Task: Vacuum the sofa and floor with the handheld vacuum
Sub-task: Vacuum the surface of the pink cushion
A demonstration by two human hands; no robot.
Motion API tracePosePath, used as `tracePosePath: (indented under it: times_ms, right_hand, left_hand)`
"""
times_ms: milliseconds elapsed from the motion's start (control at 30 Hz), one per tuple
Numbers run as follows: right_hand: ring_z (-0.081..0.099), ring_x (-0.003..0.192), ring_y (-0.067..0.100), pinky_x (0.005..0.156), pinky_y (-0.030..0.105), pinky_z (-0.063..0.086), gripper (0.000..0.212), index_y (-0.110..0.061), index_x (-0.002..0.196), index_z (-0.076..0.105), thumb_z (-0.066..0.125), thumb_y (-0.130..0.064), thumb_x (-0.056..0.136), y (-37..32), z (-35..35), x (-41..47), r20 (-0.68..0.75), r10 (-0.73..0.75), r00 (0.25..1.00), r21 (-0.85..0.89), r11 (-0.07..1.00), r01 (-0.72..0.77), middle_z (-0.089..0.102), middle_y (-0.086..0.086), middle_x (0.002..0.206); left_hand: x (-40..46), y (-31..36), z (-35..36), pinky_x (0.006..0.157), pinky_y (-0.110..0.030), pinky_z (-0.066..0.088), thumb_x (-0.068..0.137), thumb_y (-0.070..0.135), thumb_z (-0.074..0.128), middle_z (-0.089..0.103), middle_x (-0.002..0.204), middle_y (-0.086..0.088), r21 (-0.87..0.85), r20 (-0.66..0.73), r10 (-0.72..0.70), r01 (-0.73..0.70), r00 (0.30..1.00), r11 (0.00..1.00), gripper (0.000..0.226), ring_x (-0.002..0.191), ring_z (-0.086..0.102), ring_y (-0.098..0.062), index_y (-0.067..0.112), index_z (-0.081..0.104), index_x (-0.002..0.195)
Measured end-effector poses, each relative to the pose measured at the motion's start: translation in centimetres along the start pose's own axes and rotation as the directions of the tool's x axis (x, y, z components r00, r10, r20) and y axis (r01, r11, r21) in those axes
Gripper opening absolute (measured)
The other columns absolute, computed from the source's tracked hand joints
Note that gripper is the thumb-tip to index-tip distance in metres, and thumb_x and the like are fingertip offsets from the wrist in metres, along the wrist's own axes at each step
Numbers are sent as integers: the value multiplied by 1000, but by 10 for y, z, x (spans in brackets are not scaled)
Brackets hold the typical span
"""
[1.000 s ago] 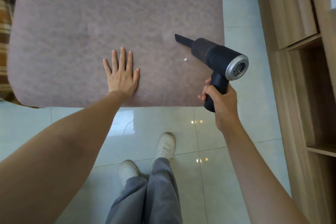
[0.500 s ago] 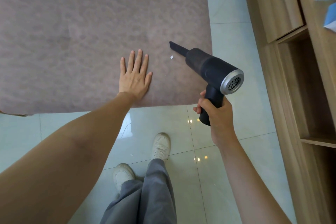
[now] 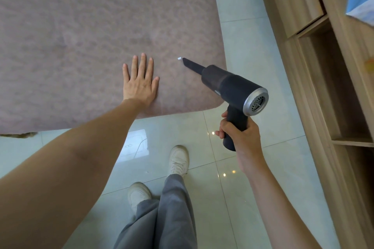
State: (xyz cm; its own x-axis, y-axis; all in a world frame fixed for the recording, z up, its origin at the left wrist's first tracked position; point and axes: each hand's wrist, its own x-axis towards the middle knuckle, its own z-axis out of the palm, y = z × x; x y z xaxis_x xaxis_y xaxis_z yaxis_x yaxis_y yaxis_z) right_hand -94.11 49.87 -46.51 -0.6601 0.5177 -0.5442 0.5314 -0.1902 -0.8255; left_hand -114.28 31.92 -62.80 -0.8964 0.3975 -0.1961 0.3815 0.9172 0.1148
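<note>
Pressing your left hand (image 3: pixel 140 85) flat on the sofa (image 3: pixel 85 32), fingers straight and slightly spread, you appear to be holding the fabric taut and steadying yourself near the front edge. Your right hand (image 3: pixel 241 134) has its grip wrapped tight round the handle of the handheld vacuum (image 3: pixel 232 85), which sits over the sofa's front right corner. Its narrow nozzle (image 3: pixel 192 64) slants down toward the cushion, the tip just beside a small white scrap (image 3: pixel 179 58); whether they touch cannot be told. That angle suits drawing the scrap straight in.

Note the margins. The scrap lies near the sofa's right edge, well clear of your left hand, so the nozzle has open fabric ahead and to its left. To the right, a strip of tiled floor (image 3: pixel 253 42) separates the sofa from a wooden cabinet (image 3: pixel 303 26); the vacuum's rear end hangs over that strip, apart from the wood. Your shoes (image 3: pixel 178 158) stand on the floor below the front edge, not yet vacuumed by my judgement.
</note>
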Motion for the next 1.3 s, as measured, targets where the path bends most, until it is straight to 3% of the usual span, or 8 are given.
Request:
tracePosePath:
  times_ms: [133, 267, 433, 567, 933, 1067, 1167, 1300]
  right_hand:
    - [53, 52, 11, 83, 53, 54, 22, -9, 87, 59, 54, 12, 81, 2, 3, -2, 10, -13, 1000, -1, 1000, 13, 53, 3, 53]
    - [53, 55, 13, 77, 41, 55, 23, -11, 87, 59, 54, 11, 82, 0, 9, 0, 26, -31, 999, 5, 1000, 31, 53, 4, 55]
    - [54, 56, 13, 81, 48, 54, 20, -10, 89, 59, 56, 8, 81, 1, 15, 4, 22, -17, 1000, -6, 1000, 17, 54, 5, 56]
    - [54, 56, 14, 72, 38, 50, 20, -8, 89, 58, 55, 10, 81, 1, 14, 5, 10, -24, 1000, 13, 1000, 24, 52, 7, 58]
    - [51, 57, 15, 77, 40, 55, 22, -11, 86, 57, 55, 10, 82, 6, 12, 0, 20, 9, 1000, 31, 999, -10, 51, 6, 58]
    - [50, 59, 18, 70, 30, 55, 20, -13, 83, 59, 59, 6, 76, 14, 11, -11, 31, 9, 999, 36, 999, -10, 50, 5, 54]
    - [46, 56, 17, 75, 36, 58, 28, -12, 82, 58, 53, 16, 81, 21, 12, -17, 19, 22, 1000, 42, 999, -23, 50, 6, 55]
    - [48, 59, 15, 81, 43, 57, 29, -13, 82, 59, 53, 15, 82, 27, 11, -25, 14, 44, 999, 51, 998, -45, 50, 5, 55]
  left_hand:
    - [0, -1, 0, 117, -53, -3, 102, 42, 20, -2, 162, -6, -2, 9, 2, -2, 1000, 1000, 61, 148, -5, -27, 15, 4, 154]
    - [0, -1, -1, 117, -51, -5, 102, 44, 16, -5, 161, -6, 15, 16, 8, -8, 1000, 1000, 61, 148, -8, -27, 16, 0, 154]
    - [0, 0, -2, 117, -51, -5, 102, 44, 14, -7, 161, -5, 19, 23, 6, -6, 1000, 1000, 61, 148, -9, -26, 16, -2, 153]
    - [-1, 1, -2, 117, -50, -6, 101, 45, 13, -10, 161, -5, 21, 37, 8, -9, 999, 1000, 61, 148, -11, -26, 17, -4, 153]
    - [-1, -1, -3, 117, -50, -6, 101, 46, 10, -10, 161, -5, 20, 32, 14, -15, 999, 1000, 62, 147, -11, -26, 17, -5, 153]
    - [-2, -3, -3, 116, -49, -7, 100, 46, 10, -9, 161, -5, 20, 24, 26, -27, 999, 999, 62, 148, -11, -26, 17, -4, 153]
    - [-7, -5, 0, 117, -51, -6, 101, 45, 14, -7, 162, -4, 16, 13, 17, -17, 1000, 1000, 61, 148, -9, -26, 18, -2, 153]
    - [-16, -6, 1, 117, -52, -4, 101, 43, 17, -5, 162, -5, 22, 8, 0, -1, 1000, 1000, 61, 148, -7, -26, 17, 0, 154]
